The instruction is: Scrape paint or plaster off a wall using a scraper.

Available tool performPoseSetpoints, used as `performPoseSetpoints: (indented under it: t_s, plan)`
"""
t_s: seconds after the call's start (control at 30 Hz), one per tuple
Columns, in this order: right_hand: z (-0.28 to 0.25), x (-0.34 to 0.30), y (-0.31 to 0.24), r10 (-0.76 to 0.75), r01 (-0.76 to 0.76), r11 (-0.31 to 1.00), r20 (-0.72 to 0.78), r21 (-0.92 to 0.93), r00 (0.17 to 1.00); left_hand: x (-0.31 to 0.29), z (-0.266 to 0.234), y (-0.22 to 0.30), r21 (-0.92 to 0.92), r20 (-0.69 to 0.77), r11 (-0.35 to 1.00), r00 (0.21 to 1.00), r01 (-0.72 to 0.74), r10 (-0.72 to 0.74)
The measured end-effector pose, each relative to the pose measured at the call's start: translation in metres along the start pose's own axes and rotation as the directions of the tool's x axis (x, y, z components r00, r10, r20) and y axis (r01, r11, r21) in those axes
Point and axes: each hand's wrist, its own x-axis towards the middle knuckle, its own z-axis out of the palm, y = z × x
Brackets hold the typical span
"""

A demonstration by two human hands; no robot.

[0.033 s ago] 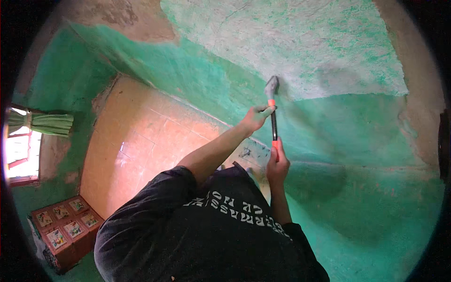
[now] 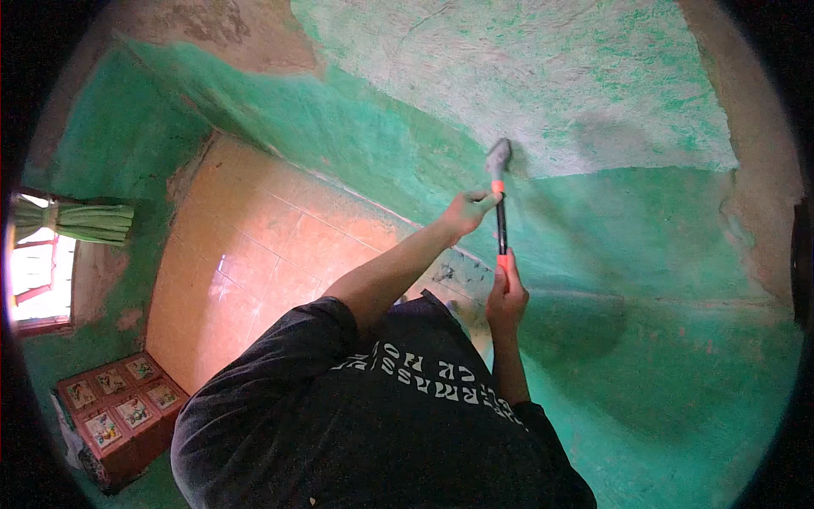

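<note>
A long-handled scraper (image 2: 501,222) with a black shaft, orange grip parts and a grey head is held up against the wall. My left hand (image 2: 465,213) is closed round its upper shaft, just below the orange collar. Lower down, my right hand (image 2: 507,299) grips the orange end of the handle. The grey scraper head (image 2: 499,155) lies at the lower border of a pale, rough patch (image 2: 526,76) in the green wall paint (image 2: 644,220). The head is slightly blurred, so its blade edge is not clear.
Tan floor tiles (image 2: 246,263) stretch to the left, along the wall's foot. A reddish chest (image 2: 123,413) with picture panels stands at the lower left. Above it is a bright window (image 2: 42,280) with a green curtain (image 2: 93,223). Bare plaster (image 2: 750,110) borders the far right.
Both hands and the scraper have shifted slightly to the right along the wall. My grip on the handle looks the same.
</note>
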Motion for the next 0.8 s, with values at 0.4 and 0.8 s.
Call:
performPoseSetpoints:
  t_s: [0.4, 0.8]
  plan:
    - [0.012, 0.016, 0.002, -0.229, 0.226, 0.969, -0.029, -0.097, 0.973, 0.003, 0.012, -0.005, -0.376, -0.127, 0.927, 0.990, 0.011, -0.063]
    - [-0.010, 0.010, 0.011, -0.074, 0.074, 0.997, 0.179, 0.006, 0.981, 0.000, 0.005, -0.003, -0.028, -0.097, 0.998, 0.993, -0.063, 0.060]
